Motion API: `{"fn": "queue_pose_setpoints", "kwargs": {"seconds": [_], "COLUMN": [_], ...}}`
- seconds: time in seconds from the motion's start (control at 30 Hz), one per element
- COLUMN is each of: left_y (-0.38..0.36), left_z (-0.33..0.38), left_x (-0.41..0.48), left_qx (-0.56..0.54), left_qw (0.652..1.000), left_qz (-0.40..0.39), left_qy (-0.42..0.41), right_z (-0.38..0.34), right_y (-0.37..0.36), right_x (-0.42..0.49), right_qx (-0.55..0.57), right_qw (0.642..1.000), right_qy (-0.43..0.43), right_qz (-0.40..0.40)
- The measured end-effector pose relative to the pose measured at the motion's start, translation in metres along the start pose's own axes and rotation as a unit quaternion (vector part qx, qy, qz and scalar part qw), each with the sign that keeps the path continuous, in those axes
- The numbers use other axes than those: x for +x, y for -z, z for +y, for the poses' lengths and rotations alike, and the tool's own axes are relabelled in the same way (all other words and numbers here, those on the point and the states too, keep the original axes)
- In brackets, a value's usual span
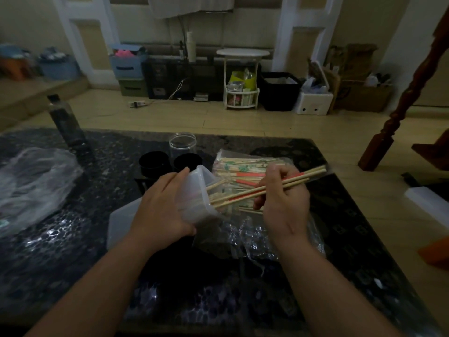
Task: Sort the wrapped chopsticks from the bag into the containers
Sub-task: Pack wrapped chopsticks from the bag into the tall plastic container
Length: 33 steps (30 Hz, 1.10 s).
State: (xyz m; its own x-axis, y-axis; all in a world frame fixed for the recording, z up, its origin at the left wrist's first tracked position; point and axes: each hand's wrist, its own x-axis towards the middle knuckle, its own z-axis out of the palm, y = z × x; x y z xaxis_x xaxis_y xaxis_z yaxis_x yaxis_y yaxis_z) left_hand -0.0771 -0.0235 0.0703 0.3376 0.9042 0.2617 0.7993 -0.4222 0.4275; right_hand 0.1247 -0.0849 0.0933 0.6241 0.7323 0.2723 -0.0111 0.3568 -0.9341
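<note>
Bare hands — the left hand (165, 210), the right hand (284, 203) — on bare forearms.

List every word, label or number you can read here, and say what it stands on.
No text reads clearly.
Wrapped chopsticks: green and red print, too blurred to read.
Cardboard box: dark mark, too blurred to read.

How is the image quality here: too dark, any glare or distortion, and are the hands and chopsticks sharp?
Head view: dim, corners darkened; small glints on the dark table and the clear plastic; wide-angle bending at the edges; left hand, tilted container, right hand and its chopsticks legible, slightly soft.
</note>
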Motion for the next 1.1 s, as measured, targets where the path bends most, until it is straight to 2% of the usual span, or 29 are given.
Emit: {"fn": "queue_pose_setpoints", "kwargs": {"seconds": [0.1, 0.17, 0.2, 0.23, 0.3, 0.37, 0.4, 0.5, 0.53, 0.63, 0.7, 0.83, 0.97, 1.1], "left_y": [-0.001, -0.002, -0.002, -0.002, -0.002, -0.002, -0.002, -0.002, -0.002, -0.002, -0.002, -0.002, -0.003, 0.001], "left_z": [0.001, 0.002, 0.002, 0.002, 0.001, 0.001, 0.001, 0.003, 0.003, 0.002, 0.001, 0.001, 0.003, 0.005], "left_x": [0.0, -0.001, -0.001, -0.001, -0.001, -0.001, -0.001, 0.0, 0.0, 0.0, 0.0, 0.0, -0.001, -0.001], "left_qx": [0.001, 0.008, 0.011, 0.012, 0.011, 0.009, 0.008, 0.009, 0.009, 0.011, 0.008, 0.005, 0.009, 0.002], "left_qw": [1.0, 1.0, 1.0, 1.0, 1.0, 1.0, 1.0, 1.0, 1.0, 1.0, 1.0, 1.0, 1.0, 1.0], "left_qz": [-0.001, -0.004, -0.004, -0.004, -0.003, -0.004, -0.004, -0.008, -0.01, -0.009, -0.005, -0.004, -0.004, -0.013], "left_qy": [-0.01, -0.018, -0.019, -0.018, -0.012, -0.008, -0.01, -0.016, -0.017, -0.017, -0.018, -0.016, -0.02, 0.002], "right_z": [0.001, 0.002, 0.003, 0.003, 0.005, 0.01, 0.015, 0.019, 0.019, 0.016, 0.018, 0.027, 0.027, 0.02], "right_y": [-0.001, -0.001, 0.0, 0.001, 0.002, 0.004, 0.005, 0.001, 0.001, 0.0, 0.0, -0.002, -0.004, 0.004], "right_x": [-0.002, 0.0, 0.002, 0.004, 0.009, 0.012, 0.012, 0.002, 0.001, 0.005, 0.007, -0.001, -0.003, 0.008], "right_qx": [-0.05, -0.079, -0.058, -0.016, 0.071, 0.047, -0.001, -0.083, -0.081, -0.045, -0.051, -0.205, -0.265, -0.236], "right_qw": [0.996, 0.982, 0.975, 0.971, 0.97, 0.98, 0.983, 0.96, 0.956, 0.976, 0.98, 0.956, 0.925, 0.952], "right_qy": [-0.02, -0.085, -0.127, -0.167, -0.216, -0.194, -0.178, -0.202, -0.212, -0.177, -0.157, -0.096, -0.078, -0.064], "right_qz": [-0.066, -0.148, -0.173, -0.168, -0.087, -0.026, -0.038, -0.175, -0.186, -0.115, -0.115, -0.185, -0.26, -0.184]}}
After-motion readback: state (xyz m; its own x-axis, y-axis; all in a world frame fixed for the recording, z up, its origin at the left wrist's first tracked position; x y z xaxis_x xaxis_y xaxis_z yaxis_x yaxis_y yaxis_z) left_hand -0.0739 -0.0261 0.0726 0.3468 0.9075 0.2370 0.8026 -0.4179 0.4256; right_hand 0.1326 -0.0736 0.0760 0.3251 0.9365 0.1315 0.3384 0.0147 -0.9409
